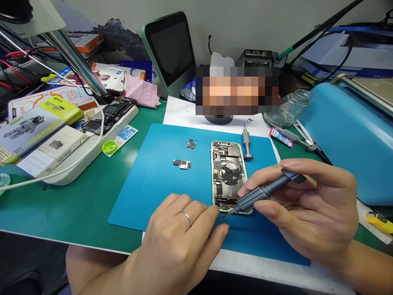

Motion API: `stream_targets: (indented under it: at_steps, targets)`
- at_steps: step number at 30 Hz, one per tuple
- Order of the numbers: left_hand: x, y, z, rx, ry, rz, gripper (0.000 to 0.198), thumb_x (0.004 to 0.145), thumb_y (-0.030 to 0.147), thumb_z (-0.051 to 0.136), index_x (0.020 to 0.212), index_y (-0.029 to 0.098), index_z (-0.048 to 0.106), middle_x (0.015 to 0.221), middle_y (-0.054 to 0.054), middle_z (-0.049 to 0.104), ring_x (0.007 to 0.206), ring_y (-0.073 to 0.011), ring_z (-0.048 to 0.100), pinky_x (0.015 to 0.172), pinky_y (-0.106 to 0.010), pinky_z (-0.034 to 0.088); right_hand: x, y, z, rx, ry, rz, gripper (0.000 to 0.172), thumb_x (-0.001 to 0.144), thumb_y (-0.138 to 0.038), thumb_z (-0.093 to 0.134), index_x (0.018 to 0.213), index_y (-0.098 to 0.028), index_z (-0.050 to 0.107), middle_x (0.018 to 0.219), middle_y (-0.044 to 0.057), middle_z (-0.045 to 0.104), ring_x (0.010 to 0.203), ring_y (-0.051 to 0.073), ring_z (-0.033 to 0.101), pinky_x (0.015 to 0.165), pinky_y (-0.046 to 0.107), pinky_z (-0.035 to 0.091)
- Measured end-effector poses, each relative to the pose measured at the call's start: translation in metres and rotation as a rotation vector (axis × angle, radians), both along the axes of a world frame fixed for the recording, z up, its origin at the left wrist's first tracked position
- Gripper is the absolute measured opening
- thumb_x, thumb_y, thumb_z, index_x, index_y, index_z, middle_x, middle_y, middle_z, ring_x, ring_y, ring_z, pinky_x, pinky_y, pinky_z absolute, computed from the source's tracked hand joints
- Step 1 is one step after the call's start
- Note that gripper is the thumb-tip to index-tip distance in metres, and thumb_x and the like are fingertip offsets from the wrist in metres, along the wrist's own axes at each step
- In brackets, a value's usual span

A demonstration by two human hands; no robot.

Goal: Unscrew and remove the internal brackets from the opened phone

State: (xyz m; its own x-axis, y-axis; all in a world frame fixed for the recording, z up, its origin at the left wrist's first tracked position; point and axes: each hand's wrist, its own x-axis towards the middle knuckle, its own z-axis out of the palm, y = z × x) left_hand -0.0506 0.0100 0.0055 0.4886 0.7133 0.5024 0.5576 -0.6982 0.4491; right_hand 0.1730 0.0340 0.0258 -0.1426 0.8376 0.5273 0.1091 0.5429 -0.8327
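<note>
My right hand [319,205] grips a dark grey precision screwdriver [254,196], slanted with its tip down by the near edge of an opened phone [230,172]. Lying on a blue mat [172,135], the phone shows its boards and a bare metal back inside a pale green frame. My left hand [181,233], wearing a ring, rests at the phone's lower left corner. Its fingers are loosely bent and its thumb stands apart from the forefinger. Two small phone parts, a metal-and-black bracket [182,164] and a little module [190,144], lie left of the phone.
A second screwdriver [246,143] lies beyond the phone's right side. Tweezers, a glue tube [281,137] and a glass jar [290,106] are at the back right. A lamp post [76,61], battery boxes [39,127] and another opened phone [110,114] crowd the left. A screen device [168,51] stands behind.
</note>
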Motion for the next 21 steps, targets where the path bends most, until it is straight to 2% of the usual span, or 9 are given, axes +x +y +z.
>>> stream_targets:
  at_steps: [4,9,15,21]
  targets:
    - [0.0,0.001,-0.001,0.002,0.005,0.004,0.015,0.101,0.024,0.065,0.11,0.013,0.07,0.087,-0.004,0.073,0.076,-0.0182,0.062,0.068,-0.038,0.044,0.005,0.002,0.002,0.027,-0.02,-0.028,0.063,0.081,-0.002,0.082,0.131,-0.036,0.064,0.096,0.001,0.076,0.08,0.021,0.08,0.055,0.028,0.07]
    - [-0.001,0.0,-0.001,0.013,0.076,-0.066,0.025,0.101,0.024,0.063,0.122,0.012,0.068,0.096,-0.005,0.072,0.081,-0.0199,0.059,0.069,-0.039,0.046,0.011,0.006,0.007,0.117,-0.086,-0.097,0.068,0.076,0.005,0.079,0.13,-0.035,0.069,0.094,0.001,0.077,0.078,0.02,0.078,0.057,0.029,0.071]
    - [-0.001,0.0,-0.001,0.01,0.192,-0.069,0.036,0.103,0.032,0.059,0.133,0.012,0.064,0.106,-0.008,0.068,0.085,-0.0227,0.057,0.07,-0.041,0.05,0.018,0.011,0.006,0.216,-0.28,0.009,0.079,0.074,0.008,0.08,0.139,-0.033,0.065,0.1,0.003,0.081,0.083,0.02,0.08,0.057,0.024,0.069]
    - [0.0,0.001,-0.001,0.011,0.2,-0.071,0.036,0.104,0.033,0.059,0.133,0.012,0.064,0.104,-0.009,0.067,0.086,-0.0228,0.056,0.071,-0.041,0.05,0.02,0.011,0.002,0.212,-0.279,0.026,0.079,0.076,0.007,0.079,0.142,-0.033,0.063,0.102,0.003,0.081,0.086,0.019,0.08,0.063,0.025,0.071]
